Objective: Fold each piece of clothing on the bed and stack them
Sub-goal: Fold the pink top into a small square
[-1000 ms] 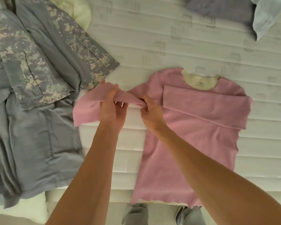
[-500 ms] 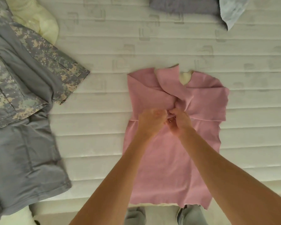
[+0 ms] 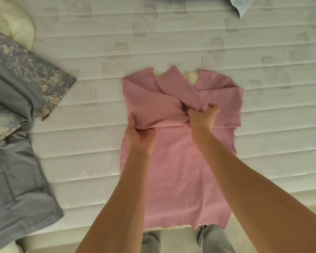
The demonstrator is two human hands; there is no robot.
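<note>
Two sleeves of the pink top [image 3: 179, 161] are folded in and cross above the hands. It lies flat on the bed [image 3: 171, 42]. The left hand [image 3: 140, 136] pinches the left sleeve's fold. The right hand [image 3: 202, 118] pinches the sleeve end. I think the bottom half is not folded yet. Camo clothes [image 3: 16, 106] left of the hands look unfolded, and I see no stack.

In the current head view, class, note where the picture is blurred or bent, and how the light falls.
Head view: soft, even light, no glare, faint shadows beside the arms; the grey garment at the left edge is smeared by motion blur; the mattress quilting lines bow, a wide-angle effect; the pink shirt and both hands, left and right, are slightly soft.
</note>
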